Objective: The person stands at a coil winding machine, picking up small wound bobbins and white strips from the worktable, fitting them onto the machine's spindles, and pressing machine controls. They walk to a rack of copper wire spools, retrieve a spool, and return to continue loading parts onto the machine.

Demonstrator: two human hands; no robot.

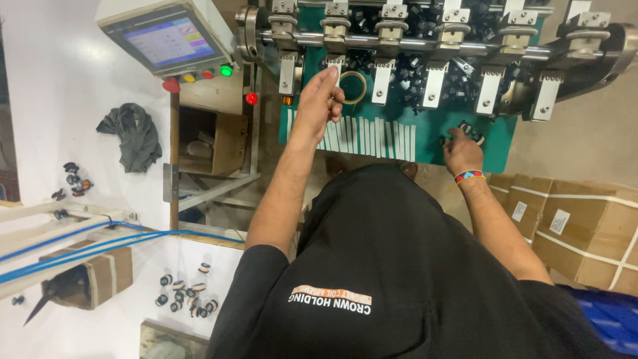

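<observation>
My left hand [321,100] is raised over the green work surface [498,143], its fingertips pinched on a short white strip [337,66] just below one of the metal clamps [335,30]. My right hand [462,151], with a coloured wristband, rests knuckles up at the front of the green surface. Its fingers lie on a few small black parts [469,129], and I cannot see whether they grip one. A row of white strips [372,136] lies along the front edge between my hands. A tan tape roll [353,87] lies beside my left hand.
Several clamps hang from a steel shaft [412,45] over a heap of black parts [412,83]. A touch screen panel [166,36] with coloured buttons stands at the left. Cardboard boxes [585,226] stand on the right, and a grey rag [133,133], blue hoses [100,242] and loose coils [186,296] on the left.
</observation>
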